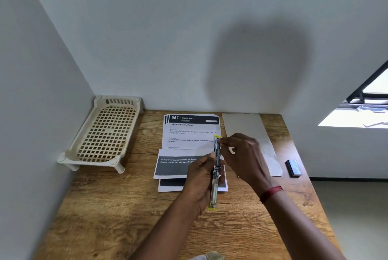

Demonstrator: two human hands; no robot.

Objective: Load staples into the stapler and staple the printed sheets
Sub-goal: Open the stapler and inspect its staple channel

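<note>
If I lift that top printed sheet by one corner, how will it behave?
The top printed sheet would probably droop, since it is thin paper. It lies loose and askew on the stack, so a push likely slides it. It looks light, and a draft might shift it.

On the table (105,207), the tray (105,131) lies left of the sheets (189,133), a small box (293,167) right.

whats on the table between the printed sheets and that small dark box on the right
In the head view, a blank pale sheet lies between the printed sheets and the small dark box. The right hand covers part of it; bare table follows.
</note>
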